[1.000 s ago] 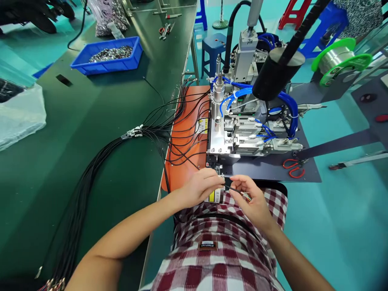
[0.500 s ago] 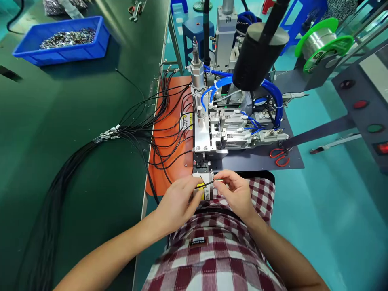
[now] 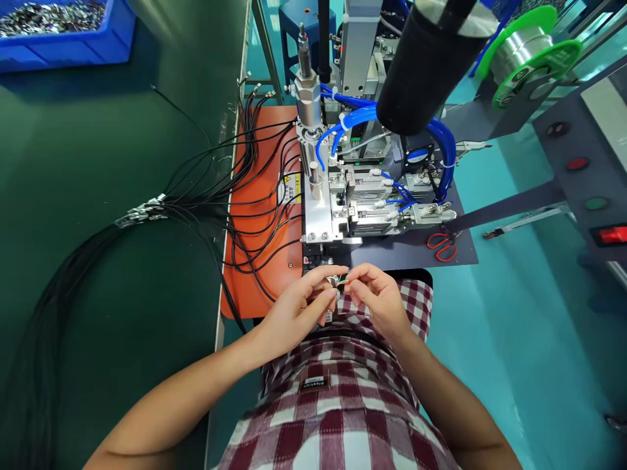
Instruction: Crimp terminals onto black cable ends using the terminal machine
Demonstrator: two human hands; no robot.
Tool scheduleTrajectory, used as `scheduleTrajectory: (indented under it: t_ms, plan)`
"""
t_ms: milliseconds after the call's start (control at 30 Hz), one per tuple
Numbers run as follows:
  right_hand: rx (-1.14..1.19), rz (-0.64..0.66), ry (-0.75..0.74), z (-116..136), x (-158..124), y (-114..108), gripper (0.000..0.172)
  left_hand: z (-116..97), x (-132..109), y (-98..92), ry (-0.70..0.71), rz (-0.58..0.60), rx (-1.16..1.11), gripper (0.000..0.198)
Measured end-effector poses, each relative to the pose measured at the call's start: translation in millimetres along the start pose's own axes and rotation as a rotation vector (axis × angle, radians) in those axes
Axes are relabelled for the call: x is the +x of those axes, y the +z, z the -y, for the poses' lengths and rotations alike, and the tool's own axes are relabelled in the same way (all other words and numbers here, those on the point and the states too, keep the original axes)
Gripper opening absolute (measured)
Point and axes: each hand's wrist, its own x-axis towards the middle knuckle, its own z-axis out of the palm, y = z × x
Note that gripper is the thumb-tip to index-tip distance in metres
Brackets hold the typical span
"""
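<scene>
My left hand (image 3: 296,305) is closed at the front edge of the machine, its thumb and index finger around the end of a black cable that is mostly hidden by the fingers. A small silvery piece (image 3: 333,281) shows at its fingertips; I cannot make out its kind. Thin coloured wires (image 3: 343,282), red and green among them, stick out of the cable end toward the right. My right hand (image 3: 379,301) pinches these wires between thumb and fingertips. Both hands are just above my lap, close together.
Several black cables lie over the orange plate (image 3: 264,274), bundled on the green table (image 3: 122,313). Ahead stands a machine with metal cylinders (image 3: 309,98) and blue hoses. Red-handled scissors (image 3: 442,247) lie on its grey base. A blue bin (image 3: 68,52) holds small metal parts; a green wire spool (image 3: 526,55) is at right.
The view has shifted, so the table and machine sit further left. The left index finger has stretched forward, and a silvery piece now shows at its tip. The right hand keeps pinching the wires.
</scene>
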Motion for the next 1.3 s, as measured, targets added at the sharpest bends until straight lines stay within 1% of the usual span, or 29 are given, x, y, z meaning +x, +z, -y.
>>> scheduleTrajectory:
  t_ms: [167,233,333,467,600,667,800,867,1000,1133,1300]
  plan:
    - [-0.034,0.017,0.029,-4.8,0.2,11.7,0.021,2.2,1.0,-0.3,-0.004,-0.011,-0.128,0.032]
    - [-0.076,0.011,0.002,-7.0,-3.1,16.3,0.021,4.4,1.4,-0.1,-0.006,-0.024,-0.159,0.031]
    - [-0.164,-0.021,-0.078,-8.9,-7.9,21.2,0.02,5.2,2.3,0.5,-0.015,-0.055,-0.179,0.029]
    - [-0.292,-0.023,-0.152,-7.1,-10.9,21.1,0.016,1.7,4.1,0.6,-0.088,-0.096,-0.252,0.022]
    - [-0.364,0.004,-0.201,-2.8,-10.1,14.5,0.012,-0.8,5.5,1.2,-0.128,-0.135,-0.283,0.021]
    - [-0.337,0.032,-0.165,-0.5,-8.1,9.4,0.011,-1.1,5.8,1.7,-0.136,-0.14,-0.284,0.021]
    - [-0.149,0.056,-0.054,3.1,-2.1,1.4,0.015,-1.7,5.7,2.1,-0.141,-0.147,-0.277,0.019]
    - [-0.101,0.052,-0.05,4.4,0.0,0.6,0.015,-2.3,5.4,2.0,-0.147,-0.142,-0.267,0.019]
    - [-0.092,0.048,-0.053,5.2,1.7,3.2,0.017,-4.2,4.9,2.1,-0.147,-0.14,-0.256,0.019]
    - [-0.039,0.064,-0.011,1.1,3.0,4.5,0.021,-6.4,4.3,1.9,-0.171,-0.134,-0.246,0.019]
    - [0.007,0.08,0.015,-4.2,4.5,4.0,0.019,-8.1,3.4,0.7,-0.183,-0.133,-0.225,0.019]
